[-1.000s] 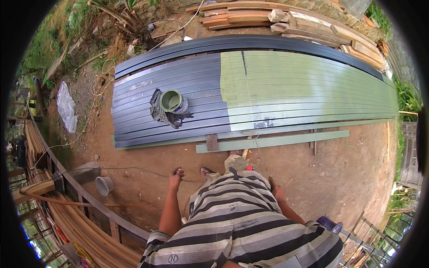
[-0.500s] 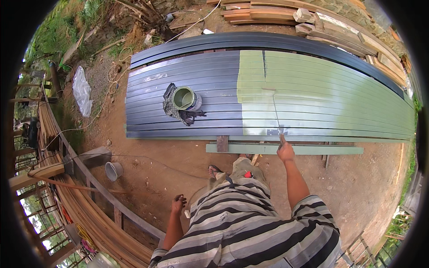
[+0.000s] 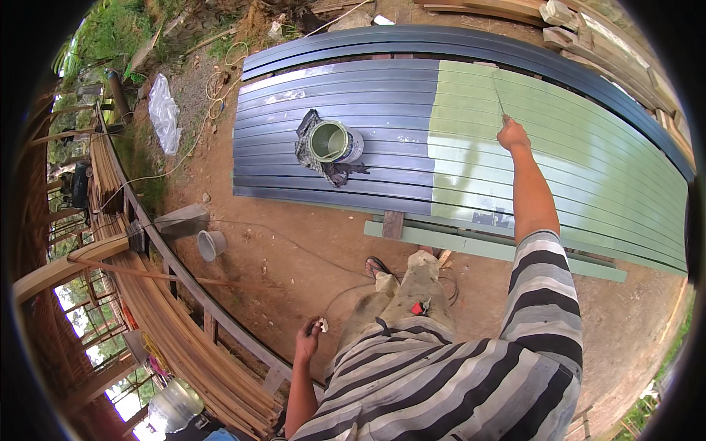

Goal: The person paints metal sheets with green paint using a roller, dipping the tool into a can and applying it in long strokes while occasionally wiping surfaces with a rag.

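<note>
My right hand [image 3: 512, 134] is closed round the handle of a paint roller [image 3: 500, 94], reaching out over the boards. Its roller head lies near the far edge of the light green painted part [image 3: 544, 140]. Left of that, the same row of boards [image 3: 397, 147] is dark blue-grey. An open paint can [image 3: 357, 145] with green paint inside stands there on a dark crumpled cloth [image 3: 304, 147]. My left hand [image 3: 307, 342] hangs low at my side with curled fingers. A small white piece [image 3: 322, 324] shows at its fingertips; I cannot tell whether it is held.
Green boards [image 3: 471, 241] lie along the near side of the painted boards. A grey bucket [image 3: 211, 245] stands on the dirt at left. Stacked timber [image 3: 169, 323] runs along the left side, and more timber [image 3: 618, 62] lies far right. A thin cable [image 3: 287, 239] crosses the ground.
My right hand has pushed the roller away from me, toward the far edge of the boards, with the arm stretched out. The whole view has shifted and tilted. My left hand stays low.
</note>
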Demonstrator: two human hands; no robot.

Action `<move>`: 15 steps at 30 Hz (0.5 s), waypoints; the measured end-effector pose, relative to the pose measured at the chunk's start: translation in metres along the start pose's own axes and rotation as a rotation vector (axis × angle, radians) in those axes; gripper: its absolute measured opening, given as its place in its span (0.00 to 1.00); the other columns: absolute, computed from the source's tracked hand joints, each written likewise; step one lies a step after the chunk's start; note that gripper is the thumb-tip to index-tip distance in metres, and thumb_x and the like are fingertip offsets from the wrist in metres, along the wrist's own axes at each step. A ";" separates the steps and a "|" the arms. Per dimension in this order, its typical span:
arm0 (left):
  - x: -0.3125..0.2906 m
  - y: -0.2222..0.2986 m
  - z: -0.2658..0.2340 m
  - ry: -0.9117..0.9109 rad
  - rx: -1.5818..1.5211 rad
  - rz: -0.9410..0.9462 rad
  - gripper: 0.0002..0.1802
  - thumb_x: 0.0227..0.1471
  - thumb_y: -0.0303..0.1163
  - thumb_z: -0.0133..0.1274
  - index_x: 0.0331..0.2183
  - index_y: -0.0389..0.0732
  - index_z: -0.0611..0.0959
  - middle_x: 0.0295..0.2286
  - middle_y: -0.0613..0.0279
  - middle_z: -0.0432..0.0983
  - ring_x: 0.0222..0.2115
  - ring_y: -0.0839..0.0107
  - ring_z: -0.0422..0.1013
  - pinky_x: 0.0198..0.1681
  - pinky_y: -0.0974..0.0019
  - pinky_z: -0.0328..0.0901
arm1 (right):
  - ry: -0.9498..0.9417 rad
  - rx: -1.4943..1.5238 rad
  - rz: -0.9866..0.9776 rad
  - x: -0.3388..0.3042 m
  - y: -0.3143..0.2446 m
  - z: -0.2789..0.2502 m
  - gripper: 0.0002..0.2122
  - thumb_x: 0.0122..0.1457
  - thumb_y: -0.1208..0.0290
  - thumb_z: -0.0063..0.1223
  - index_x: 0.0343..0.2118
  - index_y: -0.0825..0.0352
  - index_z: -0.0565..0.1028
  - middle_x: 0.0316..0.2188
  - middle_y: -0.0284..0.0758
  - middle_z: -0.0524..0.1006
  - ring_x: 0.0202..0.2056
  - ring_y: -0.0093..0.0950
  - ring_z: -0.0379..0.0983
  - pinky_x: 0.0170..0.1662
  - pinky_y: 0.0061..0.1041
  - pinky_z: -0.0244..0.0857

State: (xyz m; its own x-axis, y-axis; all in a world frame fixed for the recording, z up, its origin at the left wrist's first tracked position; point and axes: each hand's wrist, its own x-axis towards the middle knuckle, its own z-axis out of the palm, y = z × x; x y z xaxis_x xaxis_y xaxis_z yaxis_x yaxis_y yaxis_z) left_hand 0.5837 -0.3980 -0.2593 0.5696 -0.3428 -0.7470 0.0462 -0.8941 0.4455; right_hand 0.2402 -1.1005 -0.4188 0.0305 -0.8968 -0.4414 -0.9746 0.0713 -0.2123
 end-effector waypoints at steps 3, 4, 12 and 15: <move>-0.001 -0.009 -0.004 0.009 -0.045 -0.044 0.19 0.58 0.33 0.49 0.48 0.33 0.77 0.38 0.53 0.78 0.40 0.69 0.74 0.45 0.68 0.66 | 0.016 0.027 -0.014 -0.022 0.028 0.015 0.26 0.56 0.69 0.36 0.61 0.52 0.62 0.46 0.50 0.75 0.48 0.48 0.71 0.53 0.44 0.65; -0.005 -0.014 -0.005 0.015 -0.059 -0.067 0.19 0.58 0.34 0.49 0.48 0.33 0.77 0.38 0.53 0.78 0.40 0.69 0.74 0.44 0.69 0.66 | -0.019 0.013 -0.007 -0.042 0.030 0.018 0.26 0.56 0.69 0.37 0.61 0.52 0.62 0.45 0.50 0.75 0.47 0.48 0.72 0.52 0.45 0.66; 0.041 -0.090 -0.009 -0.159 -0.098 -0.125 0.22 0.59 0.40 0.48 0.51 0.38 0.74 0.40 0.54 0.78 0.39 0.66 0.74 0.40 0.64 0.66 | -0.124 -0.049 -0.020 -0.284 0.103 0.061 0.30 0.54 0.71 0.43 0.63 0.46 0.58 0.38 0.51 0.77 0.40 0.49 0.74 0.44 0.48 0.69; 0.069 -0.111 -0.020 -0.227 -0.072 -0.076 0.23 0.59 0.42 0.48 0.51 0.39 0.74 0.40 0.54 0.78 0.39 0.65 0.74 0.39 0.63 0.66 | -0.178 -0.035 0.003 -0.382 0.127 0.090 0.30 0.55 0.69 0.42 0.63 0.45 0.55 0.36 0.50 0.77 0.38 0.49 0.75 0.42 0.49 0.69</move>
State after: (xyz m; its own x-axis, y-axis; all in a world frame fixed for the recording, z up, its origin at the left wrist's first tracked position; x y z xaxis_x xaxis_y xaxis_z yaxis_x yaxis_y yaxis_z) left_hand 0.6341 -0.3172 -0.3505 0.3636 -0.3390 -0.8677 0.1444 -0.8997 0.4119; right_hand 0.1247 -0.7096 -0.3555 0.0630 -0.8050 -0.5899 -0.9818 0.0559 -0.1813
